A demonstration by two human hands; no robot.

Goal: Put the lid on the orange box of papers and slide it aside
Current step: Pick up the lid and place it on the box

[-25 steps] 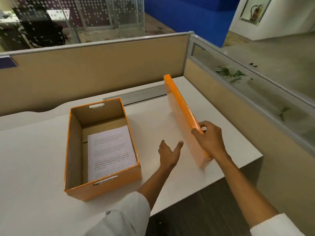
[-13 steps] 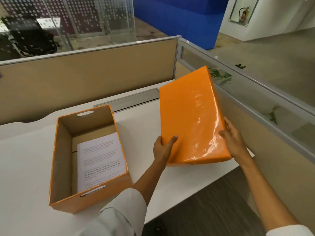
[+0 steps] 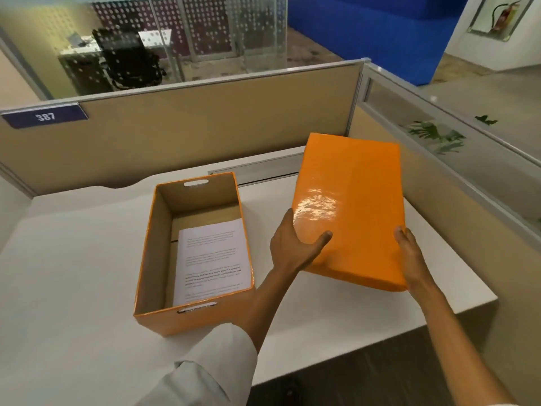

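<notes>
While hands hold the lid, the orange box contains papers.

box top: orange box open, nothing over its mouth
right of box: lid held in the air by left hand and right hand
left of box: bare desk
behind box: partition walls it off
</notes>
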